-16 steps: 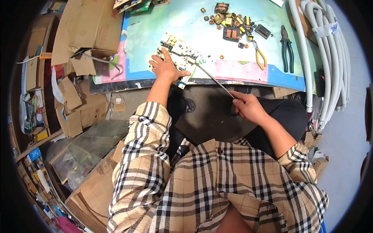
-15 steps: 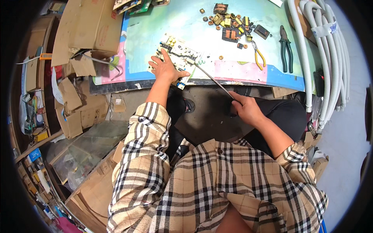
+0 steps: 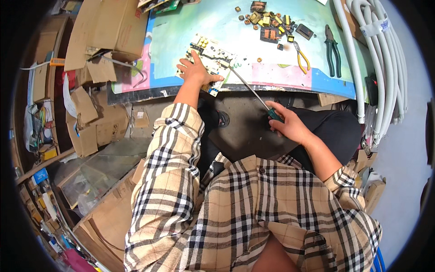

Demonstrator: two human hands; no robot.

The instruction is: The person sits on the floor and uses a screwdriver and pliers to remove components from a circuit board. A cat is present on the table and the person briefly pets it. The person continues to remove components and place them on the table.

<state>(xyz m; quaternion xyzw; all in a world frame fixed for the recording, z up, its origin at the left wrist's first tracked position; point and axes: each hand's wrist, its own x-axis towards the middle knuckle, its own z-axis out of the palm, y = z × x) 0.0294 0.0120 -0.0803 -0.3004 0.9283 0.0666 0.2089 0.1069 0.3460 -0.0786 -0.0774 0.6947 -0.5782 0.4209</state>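
A pale circuit board (image 3: 209, 51) with small parts on it lies near the table's front edge. My left hand (image 3: 195, 73) is spread over the board, its fingers and thumb apart and resting on it. In my right hand (image 3: 292, 127) is a long screwdriver (image 3: 252, 89) with a green handle, its fingers closed round that handle. The metal shaft slants up and left, and its tip meets the right side of the board. The exact contact of the tip is too small to tell.
Beyond the board is a heap of coils and small transformers (image 3: 270, 34). To its right lie yellow-handled cutters (image 3: 301, 60) and green-handled pliers (image 3: 333, 53). Coiled grey hoses (image 3: 385, 59) border the table (image 3: 174, 27) at right; a cardboard box (image 3: 104, 29) stands at left.
The view has shifted slightly, so the table sits a little higher in it. My right hand's fingers have loosened or turned, and more of the green screwdriver handle shows. My left hand remains on the board.
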